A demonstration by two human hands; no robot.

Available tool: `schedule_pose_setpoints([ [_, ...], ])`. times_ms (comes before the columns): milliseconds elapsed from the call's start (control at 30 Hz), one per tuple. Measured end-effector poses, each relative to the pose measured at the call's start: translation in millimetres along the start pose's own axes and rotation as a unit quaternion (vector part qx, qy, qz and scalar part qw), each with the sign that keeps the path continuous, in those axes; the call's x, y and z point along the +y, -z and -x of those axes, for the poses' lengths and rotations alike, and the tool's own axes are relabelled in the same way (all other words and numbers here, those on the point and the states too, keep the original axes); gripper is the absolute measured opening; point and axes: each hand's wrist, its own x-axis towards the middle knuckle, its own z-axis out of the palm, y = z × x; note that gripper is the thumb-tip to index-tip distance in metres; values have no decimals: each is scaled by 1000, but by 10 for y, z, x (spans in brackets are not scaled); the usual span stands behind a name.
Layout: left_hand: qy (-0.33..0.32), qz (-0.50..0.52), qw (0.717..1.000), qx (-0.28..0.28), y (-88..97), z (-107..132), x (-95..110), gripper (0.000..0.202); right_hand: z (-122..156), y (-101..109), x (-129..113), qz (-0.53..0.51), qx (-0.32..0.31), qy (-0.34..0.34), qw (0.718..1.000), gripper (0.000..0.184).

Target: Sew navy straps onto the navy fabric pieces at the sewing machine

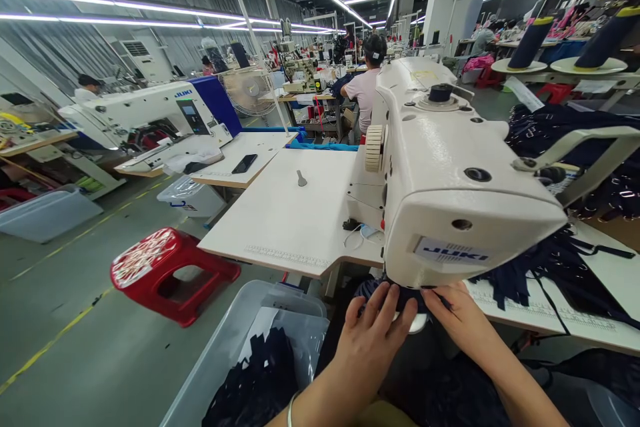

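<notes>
While the dark cloth (414, 296) marks the centre of the clock, a red stool (173, 273) stands on the floor (80, 280) at nine o'clock. At eight o'clock, a clear bin (225, 333) holds dark strips (260, 373). A phone (245, 163) lies at ten o'clock, left of a small grey object (301, 179) on the white tabletop (280, 210). A bangle (291, 410) circles the left wrist; the left hand (367, 340) rests on the cloth, fingers slightly apart, thumb hidden, so I cannot tell whether they clamp it. The cloth sits just below the near end of a white sewing machine (465, 173), which rises at twelve to one o'clock. The right hand (463, 320) touches the cloth's right side, its fingers partly hidden; whether they pinch it, I cannot tell. Dark straps (565, 267) heap at three o'clock, and thread cones (531, 43) stand at one o'clock.
</notes>
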Motion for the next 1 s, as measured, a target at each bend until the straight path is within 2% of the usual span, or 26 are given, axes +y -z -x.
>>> schedule_pose_setpoints([
  [367, 13, 2, 1000, -1, 20, -23, 28, 32, 10, -20, 28, 12, 7, -22, 1000, 38],
  [1000, 10, -5, 1000, 0, 41, -24, 31, 32, 2, -11, 68, 23, -6, -3, 1000, 39],
])
